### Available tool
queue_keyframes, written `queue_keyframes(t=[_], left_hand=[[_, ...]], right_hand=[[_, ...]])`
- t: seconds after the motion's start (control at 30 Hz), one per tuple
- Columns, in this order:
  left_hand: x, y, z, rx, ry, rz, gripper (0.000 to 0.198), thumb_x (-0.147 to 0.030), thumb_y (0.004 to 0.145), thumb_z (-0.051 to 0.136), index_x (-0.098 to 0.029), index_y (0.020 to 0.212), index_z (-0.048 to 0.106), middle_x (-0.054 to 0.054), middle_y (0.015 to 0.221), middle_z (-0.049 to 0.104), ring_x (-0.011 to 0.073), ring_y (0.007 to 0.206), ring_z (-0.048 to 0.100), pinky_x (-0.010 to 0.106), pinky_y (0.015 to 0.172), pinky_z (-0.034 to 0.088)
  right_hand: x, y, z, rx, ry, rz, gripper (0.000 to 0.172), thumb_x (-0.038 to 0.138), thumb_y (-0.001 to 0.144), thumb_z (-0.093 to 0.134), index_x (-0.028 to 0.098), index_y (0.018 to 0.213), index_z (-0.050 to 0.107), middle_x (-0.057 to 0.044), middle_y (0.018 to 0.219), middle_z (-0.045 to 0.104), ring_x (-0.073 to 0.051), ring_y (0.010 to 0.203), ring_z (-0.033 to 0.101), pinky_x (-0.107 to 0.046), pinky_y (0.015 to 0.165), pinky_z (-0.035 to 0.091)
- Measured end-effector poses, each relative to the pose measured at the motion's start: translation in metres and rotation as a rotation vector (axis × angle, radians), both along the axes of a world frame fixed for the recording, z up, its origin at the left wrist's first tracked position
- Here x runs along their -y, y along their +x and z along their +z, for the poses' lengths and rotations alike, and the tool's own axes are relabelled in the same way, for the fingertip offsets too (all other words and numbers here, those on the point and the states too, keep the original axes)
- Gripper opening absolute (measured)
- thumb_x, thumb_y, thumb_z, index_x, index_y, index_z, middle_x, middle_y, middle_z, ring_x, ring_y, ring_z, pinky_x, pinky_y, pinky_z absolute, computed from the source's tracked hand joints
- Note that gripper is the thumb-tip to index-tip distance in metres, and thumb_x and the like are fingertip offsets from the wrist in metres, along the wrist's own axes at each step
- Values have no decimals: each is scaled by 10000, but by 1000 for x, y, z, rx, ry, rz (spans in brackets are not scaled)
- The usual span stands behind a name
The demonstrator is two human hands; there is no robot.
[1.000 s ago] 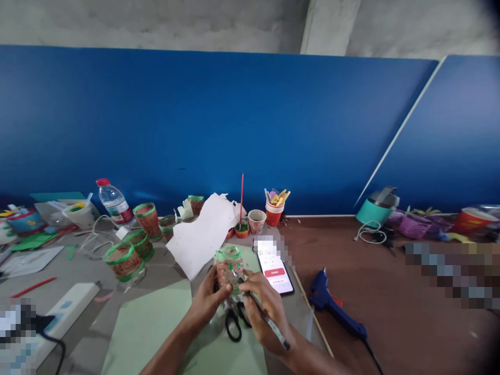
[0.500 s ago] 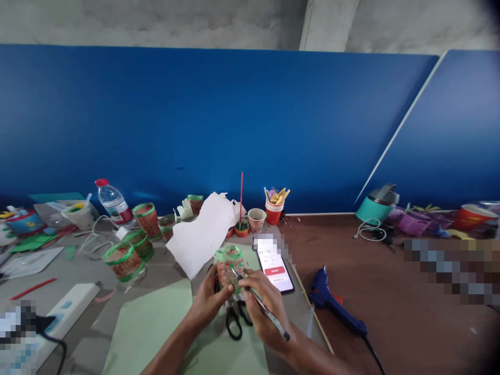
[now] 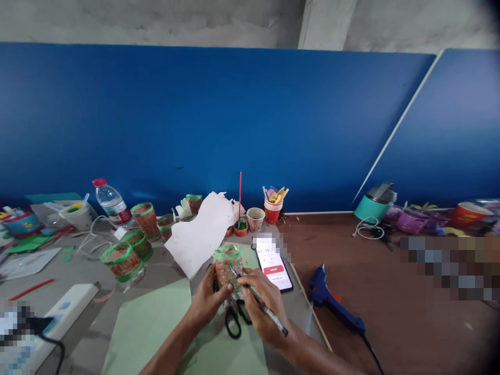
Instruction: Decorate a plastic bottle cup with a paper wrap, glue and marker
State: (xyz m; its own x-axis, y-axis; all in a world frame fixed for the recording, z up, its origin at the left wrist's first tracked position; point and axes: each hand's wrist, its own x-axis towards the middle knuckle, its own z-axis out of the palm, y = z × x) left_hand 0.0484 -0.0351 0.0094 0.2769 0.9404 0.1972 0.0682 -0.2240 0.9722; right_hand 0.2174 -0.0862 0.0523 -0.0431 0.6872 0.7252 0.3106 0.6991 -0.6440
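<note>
My left hand (image 3: 211, 294) is wrapped round a small cup (image 3: 225, 264) with a reddish-brown wall and a green rim, its thumb across the front. In my right hand (image 3: 263, 302) a pen (image 3: 267, 311) is pinched, its tip against the cup's side. What mark the tip leaves is too small to tell. Below the cup lie black-handled scissors (image 3: 233, 324), partly hidden, on light green paper (image 3: 152, 323). Just behind the cup is a torn sheet of white paper (image 3: 201, 232).
A phone (image 3: 273, 268) with a lit timer lies right of the cup. Farther right is a blue glue gun (image 3: 332, 299) with its cord. Similar green-rimmed cups (image 3: 123, 260), a water bottle (image 3: 112, 200) and a power strip (image 3: 64, 317) stand or lie on the left.
The whole view has shifted very slightly. Both hands keep their hold on the cup and the pen, with the tip still at the cup's side.
</note>
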Motion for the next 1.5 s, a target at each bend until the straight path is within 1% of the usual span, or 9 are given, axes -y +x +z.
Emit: queue_keyframes(t=[0.2, 0.4, 0.5, 0.63, 0.83, 1.0, 1.2, 1.37, 1.5], left_hand=[[-1, -1, -2, 2, -13, 13, 543, -439, 760, 673, -138, 1188, 530, 138, 1191, 641, 314, 1122, 572, 406, 976, 427], [-3, -2, -5, 14, -12, -3, 568, -437, 771, 666, -132, 1223, 505, 149, 1265, 599, 310, 1180, 540, 404, 1018, 395], [-3, -3, -7, 25, -20, -1, 571, -435, 766, 674, -137, 1225, 510, 149, 1255, 608, 319, 1167, 550, 412, 1005, 407], [-3, -2, -7, 19, -10, -3, 541, -418, 779, 664, -129, 1213, 520, 155, 1233, 619, 321, 1152, 554, 427, 1003, 404], [-3, -2, -5, 27, -15, -7, 555, -426, 774, 667, -134, 1222, 518, 153, 1248, 612, 323, 1158, 551, 429, 1011, 400], [-3, -1, -2, 54, -15, -9, 534, -440, 763, 677, -138, 1184, 551, 141, 1178, 645, 315, 1119, 572, 416, 987, 419], [-2, 0, 1, 95, -32, 27, 536, -483, 730, 693, -135, 1122, 581, 121, 1075, 674, 311, 1068, 587, 404, 939, 453], [-2, 0, 0, 45, -14, 32, 526, -485, 736, 683, -138, 1117, 574, 120, 1064, 678, 312, 1060, 590, 402, 919, 465], [-2, 0, 0, 15, -11, 3, 521, -463, 763, 664, -139, 1152, 542, 132, 1147, 651, 302, 1102, 578, 397, 969, 433]], right_hand=[[1, 0, -2, -6, -15, 5, 198, 98, 852, 487, 203, 953, 622, -45, 857, 657, -169, 832, 642, -264, 760, 510], [0, 0, -4, -27, -22, -4, 190, 101, 857, 492, 201, 945, 627, -41, 854, 656, -161, 811, 644, -246, 736, 505], [0, 0, -3, -33, -16, -10, 187, 104, 858, 497, 202, 950, 626, -39, 850, 654, -155, 797, 641, -238, 724, 504], [0, 0, -4, -34, -18, -9, 185, 113, 868, 492, 208, 963, 619, -40, 877, 660, -158, 819, 643, -242, 745, 504], [-1, 0, -10, -33, -48, -4, 189, 124, 883, 483, 215, 987, 612, -41, 905, 656, -159, 842, 639, -250, 762, 496], [-2, 1, -10, -46, -37, 14, 200, 111, 869, 484, 219, 985, 607, -33, 891, 651, -156, 831, 639, -248, 746, 497], [0, 0, -7, -87, -22, 15, 229, 96, 856, 485, 232, 1002, 597, -38, 957, 664, -169, 932, 643, -261, 816, 498], [0, -1, -6, -66, -16, 2, 196, 116, 860, 488, 217, 973, 614, -44, 911, 665, -173, 878, 650, -270, 790, 510], [0, -2, -3, -57, -14, -7, 185, 124, 858, 488, 213, 955, 619, -44, 876, 667, -172, 828, 652, -271, 753, 520]])
